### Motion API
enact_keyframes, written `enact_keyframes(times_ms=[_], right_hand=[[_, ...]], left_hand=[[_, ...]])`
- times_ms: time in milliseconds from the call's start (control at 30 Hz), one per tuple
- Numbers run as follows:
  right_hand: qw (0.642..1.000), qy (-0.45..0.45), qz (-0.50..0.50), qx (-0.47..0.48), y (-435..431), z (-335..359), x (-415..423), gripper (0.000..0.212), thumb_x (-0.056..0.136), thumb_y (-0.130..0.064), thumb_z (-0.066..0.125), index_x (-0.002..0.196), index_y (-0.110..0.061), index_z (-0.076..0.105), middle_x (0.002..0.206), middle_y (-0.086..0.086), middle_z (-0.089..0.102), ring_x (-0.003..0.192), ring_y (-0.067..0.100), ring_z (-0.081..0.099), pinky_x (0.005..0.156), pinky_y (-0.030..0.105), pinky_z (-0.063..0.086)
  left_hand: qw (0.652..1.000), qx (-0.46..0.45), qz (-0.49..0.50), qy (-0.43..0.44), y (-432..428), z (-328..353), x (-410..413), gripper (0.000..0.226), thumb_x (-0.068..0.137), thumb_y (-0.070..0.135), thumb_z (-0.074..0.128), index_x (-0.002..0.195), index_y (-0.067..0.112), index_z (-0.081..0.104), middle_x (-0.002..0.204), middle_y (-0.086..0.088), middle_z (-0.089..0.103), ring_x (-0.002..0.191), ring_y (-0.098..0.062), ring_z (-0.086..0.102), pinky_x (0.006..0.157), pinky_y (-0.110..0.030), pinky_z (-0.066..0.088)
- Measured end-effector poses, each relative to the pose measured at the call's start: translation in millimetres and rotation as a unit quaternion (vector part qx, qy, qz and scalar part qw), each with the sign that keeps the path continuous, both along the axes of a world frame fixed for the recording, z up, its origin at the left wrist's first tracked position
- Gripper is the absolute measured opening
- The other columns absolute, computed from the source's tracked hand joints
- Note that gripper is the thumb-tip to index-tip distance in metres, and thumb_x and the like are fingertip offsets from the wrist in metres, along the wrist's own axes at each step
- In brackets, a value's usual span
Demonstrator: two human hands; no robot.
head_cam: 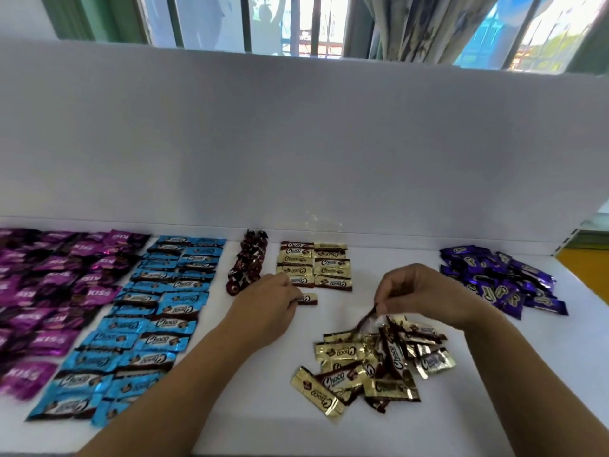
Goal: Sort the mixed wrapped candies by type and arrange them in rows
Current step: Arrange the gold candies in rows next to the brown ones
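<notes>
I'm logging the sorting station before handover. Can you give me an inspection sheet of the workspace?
Surface: white table, white back board behind it.
Job's things: magenta Kiss candies far left; blue Choco rows; dark red twist candies in a column; gold Choco rows; purple heap at right, not in rows; unsorted pile in front.
Clutter: nothing seen.
Hands: left hand holds a loose gold candy at the foot of the gold rows; right hand pinches a dark wrapper, blurred, above the pile.
Cables: nothing seen.
Surroundings: barred window, curtain.
</notes>
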State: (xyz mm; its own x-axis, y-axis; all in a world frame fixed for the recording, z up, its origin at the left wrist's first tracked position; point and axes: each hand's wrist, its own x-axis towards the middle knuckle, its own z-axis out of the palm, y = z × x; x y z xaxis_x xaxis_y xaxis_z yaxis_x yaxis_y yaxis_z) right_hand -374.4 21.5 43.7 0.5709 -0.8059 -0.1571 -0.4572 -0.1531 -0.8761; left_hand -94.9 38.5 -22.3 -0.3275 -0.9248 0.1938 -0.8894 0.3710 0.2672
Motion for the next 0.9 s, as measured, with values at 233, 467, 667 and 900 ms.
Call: enact_keyframes(times_ms=[233,467,667,900], right_hand=[[0.970,-0.027,-0.240,0.003,-15,-35,47,0.011,0.081,-0.009,0.075,0.086,-0.007,0.066,0.075,0.010,0.073,0.067,0.018,0.069,0.068,0.032,0.057],[0.950,0.178,-0.124,-0.222,-8,-51,45,0.012,0.080,-0.038,0.074,0.090,-0.031,0.071,0.094,-0.012,0.054,0.084,-0.001,0.052,0.070,0.014,0.039],[0.923,0.210,-0.075,-0.313,-11,-66,54,0.019,0.089,-0.034,0.065,0.103,-0.028,0.075,0.100,-0.009,0.061,0.096,0.010,0.057,0.085,0.028,0.047],[0.894,0.246,-0.129,-0.351,-7,-68,61,0.022,0.092,-0.038,0.058,0.105,-0.029,0.073,0.104,-0.008,0.062,0.097,0.013,0.058,0.079,0.027,0.048]], left_hand=[[0.999,-0.032,0.010,0.019,0,-8,0,0.029,0.098,0.024,0.048,0.119,0.018,0.067,0.110,0.001,0.059,0.102,-0.020,0.053,0.085,-0.035,0.049],[0.999,-0.030,0.018,0.030,0,-14,3,0.027,0.097,0.023,0.050,0.116,0.016,0.068,0.109,0.000,0.059,0.103,-0.020,0.052,0.087,-0.039,0.050],[0.998,-0.035,0.020,0.038,-3,-16,3,0.028,0.097,0.024,0.051,0.118,0.016,0.068,0.111,0.000,0.060,0.104,-0.020,0.052,0.088,-0.039,0.049],[0.997,-0.056,0.025,0.041,-6,-19,4,0.023,0.094,0.020,0.058,0.111,0.014,0.072,0.106,-0.002,0.063,0.099,-0.023,0.057,0.084,-0.037,0.052]])
